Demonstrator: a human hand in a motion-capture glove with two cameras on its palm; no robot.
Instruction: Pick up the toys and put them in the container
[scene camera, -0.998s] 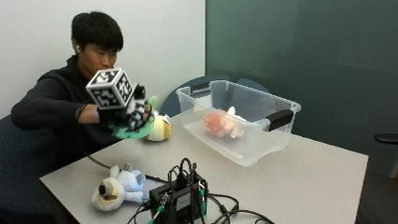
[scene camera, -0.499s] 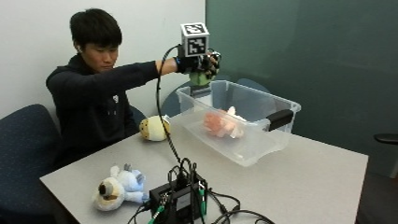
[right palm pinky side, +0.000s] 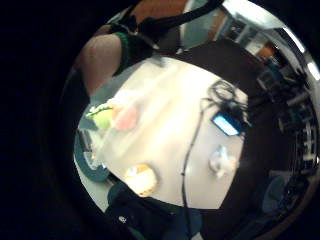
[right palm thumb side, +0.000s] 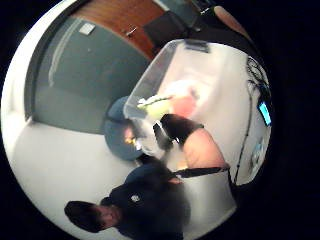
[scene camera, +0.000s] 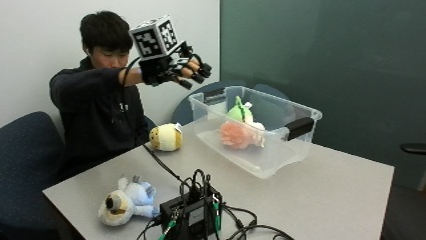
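My gloved right hand (scene camera: 176, 66) is raised above and to the left of the clear plastic container (scene camera: 269, 159), fingers relaxed and holding nothing. Inside the container a green toy (scene camera: 238, 110) stands against a pink plush toy (scene camera: 236, 134). A yellow round plush (scene camera: 165, 137) lies on the table beside the container's left end. Near the table's front left corner lies a blue and white plush (scene camera: 126, 200). From the palm views I look down on the green toy (right palm thumb side: 156, 106), the pink toy (right palm pinky side: 125, 117), the yellow plush (right palm pinky side: 140, 180) and the blue plush (right palm pinky side: 222, 160).
A black electronics box (scene camera: 193, 216) with tangled cables sits at the table's front edge, and one cable runs from it toward the person. The container has a black handle (scene camera: 299, 128) at its right end. Blue chairs stand at the left (scene camera: 26, 150) and behind the container.
The hand carried the green toy from beside the yellow plush up over the container. The green toy now lies in the container, and the hand has drawn back to the left, holding nothing.
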